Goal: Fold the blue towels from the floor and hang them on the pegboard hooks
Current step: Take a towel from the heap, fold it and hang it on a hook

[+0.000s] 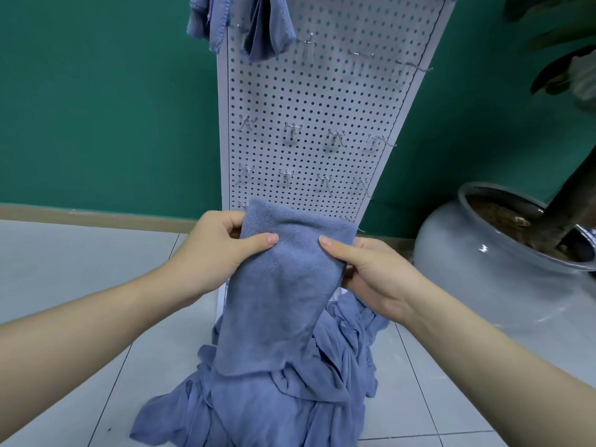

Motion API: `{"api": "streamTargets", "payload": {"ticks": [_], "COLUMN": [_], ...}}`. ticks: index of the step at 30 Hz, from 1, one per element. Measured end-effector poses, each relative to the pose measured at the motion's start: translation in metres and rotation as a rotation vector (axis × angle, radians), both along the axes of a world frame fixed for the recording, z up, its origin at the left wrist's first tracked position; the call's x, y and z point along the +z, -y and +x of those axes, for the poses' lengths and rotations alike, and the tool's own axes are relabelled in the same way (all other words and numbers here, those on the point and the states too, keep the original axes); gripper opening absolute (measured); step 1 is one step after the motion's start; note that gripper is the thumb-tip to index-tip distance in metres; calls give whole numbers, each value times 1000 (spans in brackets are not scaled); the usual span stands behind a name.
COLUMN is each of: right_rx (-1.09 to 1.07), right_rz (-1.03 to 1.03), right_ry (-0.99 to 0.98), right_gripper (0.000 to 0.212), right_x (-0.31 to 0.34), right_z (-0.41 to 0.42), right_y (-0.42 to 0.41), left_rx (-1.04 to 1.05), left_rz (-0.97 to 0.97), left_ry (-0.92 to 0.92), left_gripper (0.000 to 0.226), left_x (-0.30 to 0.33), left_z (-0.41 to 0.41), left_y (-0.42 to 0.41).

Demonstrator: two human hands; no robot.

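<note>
Held towel (283, 285): hanging folded lengthwise in front of the pegboard (309, 101), top fold level with the lowest hooks, tail trailing down onto the pile.
Left hand (216, 250): pinching the upper left edge, thumb lying across the front face, fingers (225, 225) curling behind the cloth.
Right hand (374, 272): clamping the right edge, thumb on the front, remaining fingers tucked behind and mostly hidden.
Pile (290, 398): lying crumpled on the floor (64, 269) at the pegboard's foot, touching the held towel's tail.
Hung towels (258, 27): already draping from the top row of hooks.
Free hooks (292, 132): standing bare in the middle and lower rows.
Risk, drag: likely pulling a second towel up if the tail is snagging in the pile.
Risk, fold: probably sliding open, since only two edge pinches are keeping the layers together.
Risk, hook: possibly poking through or bunching the soft cloth if pushed on off-centre, then slipping off under uneven weight.
Risk, planter (483, 253): sitting near on the right, perhaps catching a swinging elbow.
</note>
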State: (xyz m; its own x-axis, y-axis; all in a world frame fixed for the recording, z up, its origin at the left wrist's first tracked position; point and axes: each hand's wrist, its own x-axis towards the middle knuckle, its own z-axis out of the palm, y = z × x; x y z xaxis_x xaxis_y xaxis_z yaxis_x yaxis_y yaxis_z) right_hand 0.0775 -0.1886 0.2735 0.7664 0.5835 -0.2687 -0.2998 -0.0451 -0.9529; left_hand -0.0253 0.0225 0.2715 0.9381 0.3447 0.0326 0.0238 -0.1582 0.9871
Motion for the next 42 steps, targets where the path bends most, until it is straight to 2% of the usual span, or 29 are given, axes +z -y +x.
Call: {"api": "streamTargets", "payload": {"ticks": [10,16,20,23,24,27,30,33,35,42], "right_rx": [-219,-278,-268,-258,-249,-249,-247,-263,-251,-228], "right_rz": [47,84,66,29,27,46,50,33,25,21], "right_ry": [236,239,281,375,397,433,458,498,514,556], "right_gripper": [13,10,15,56,63,59,55,32,26,25], "right_x": [0,-6,-11,-13,-12,-7,-5,-4,-3,-2], "right_z": [-32,-43,-51,-57,-58,-61,-60,-56,-56,-60], "right_y": [-17,-24,-28,-33,-34,-35,-34,-31,-29,-26], "left_rx": [225,226,278,246,213,119,15,-111,-111,-1], "left_rz": [221,293,271,232,195,74,49,-21,-12,-3], "left_ry": [108,163,164,203,223,255,258,276,295,307], "left_gripper": [4,32,31,23,18,16,24,51,56,27], "left_x": [-8,-9,-10,-8,-8,-7,-8,-5,-4,-4], "left_z": [5,2,-1,-4,-6,-10,-13,-16,-17,-15], "left_y": [3,18,23,29,32,40,43,49,52,50]}}
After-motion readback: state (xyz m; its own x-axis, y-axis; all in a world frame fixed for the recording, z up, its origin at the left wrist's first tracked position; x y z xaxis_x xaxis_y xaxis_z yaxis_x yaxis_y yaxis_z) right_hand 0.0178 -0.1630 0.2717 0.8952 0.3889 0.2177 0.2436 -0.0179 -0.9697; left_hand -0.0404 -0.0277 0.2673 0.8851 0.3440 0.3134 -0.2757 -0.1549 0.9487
